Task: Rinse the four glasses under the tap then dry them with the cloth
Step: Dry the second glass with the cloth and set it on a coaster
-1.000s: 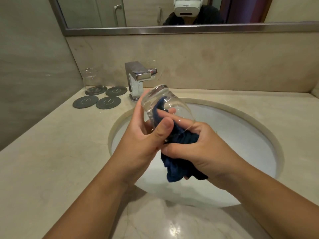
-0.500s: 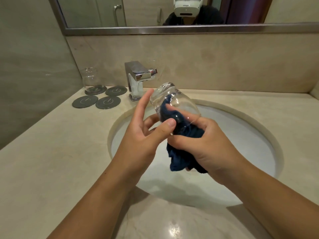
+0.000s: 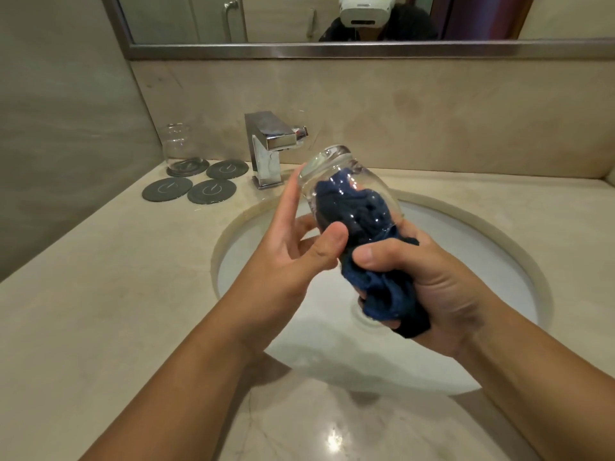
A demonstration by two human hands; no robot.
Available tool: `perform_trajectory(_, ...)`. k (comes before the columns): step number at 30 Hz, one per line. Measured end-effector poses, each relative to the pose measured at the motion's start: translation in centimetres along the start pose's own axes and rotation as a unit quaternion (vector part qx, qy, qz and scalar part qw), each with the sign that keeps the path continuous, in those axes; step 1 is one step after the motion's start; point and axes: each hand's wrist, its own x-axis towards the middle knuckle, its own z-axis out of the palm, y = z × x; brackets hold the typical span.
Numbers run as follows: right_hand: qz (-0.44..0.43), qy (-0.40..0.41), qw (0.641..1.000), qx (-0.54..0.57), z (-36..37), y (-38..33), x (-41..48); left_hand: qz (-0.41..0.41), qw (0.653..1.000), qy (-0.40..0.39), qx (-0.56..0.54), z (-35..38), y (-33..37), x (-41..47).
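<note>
Over the sink, a clear glass [image 3: 336,168] is tilted with its base up and away from me. A dark blue cloth [image 3: 382,294] is stuffed into its mouth, and my right hand [image 3: 442,287] grips the bunched cloth just below the rim. My left hand [image 3: 293,257] holds the glass from the left, with the thumb on its near side and long fingers along its far side. A second clear glass [image 3: 178,146] stands upside down on a grey coaster at the back left. No other glasses are in view.
The chrome tap [image 3: 269,141] stands behind the glass, with no water running. Three bare grey coasters [image 3: 167,189] lie left of it on the beige counter [image 3: 100,311]. The white basin [image 3: 466,261] is below my hands. A wall rises on the left, with a mirror above.
The glass has shifted slightly right and turned in my hands. My left fingers have straightened from a full wrap to a looser hold. The cloth sits deeper inside the glass.
</note>
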Motion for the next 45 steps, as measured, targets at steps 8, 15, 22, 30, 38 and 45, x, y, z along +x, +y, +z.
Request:
perform_trajectory(8, -0.031, 0.046, 0.971, -0.231, 1.6, 0.5, -0.2, -0.021, 0.998, 0.059, -0.005, 0.1, -0.3, -0.1)
perform_trajectory(15, 0.013, -0.044, 0.998, -0.048, 0.5, 0.3, -0.3, -0.001, 1.000, -0.003, -0.008, -0.2, 0.1, -0.4)
perform_trajectory(22, 0.006, 0.009, 0.997, -0.071, -0.1, 0.6, 0.2, 0.004, 0.999, 0.036, 0.019, -0.3, -0.1, -0.2)
perform_trajectory(30, -0.057, 0.078, 0.963, -0.251, 1.3, 1.1, -0.1, 0.001, 0.998, 0.049, 0.042, -0.1, -0.6, 0.1)
perform_trajectory(38, 0.025, -0.011, 0.999, -0.041, 0.4, 0.4, -0.1, 0.020, 0.999, 0.008, 0.024, -0.2, 0.1, -0.2)
perform_trajectory(45, -0.007, 0.071, 0.988, -0.140, 0.9, 0.7, 0.1, -0.003, 1.000, 0.020, -0.003, -0.1, -0.3, 0.0)
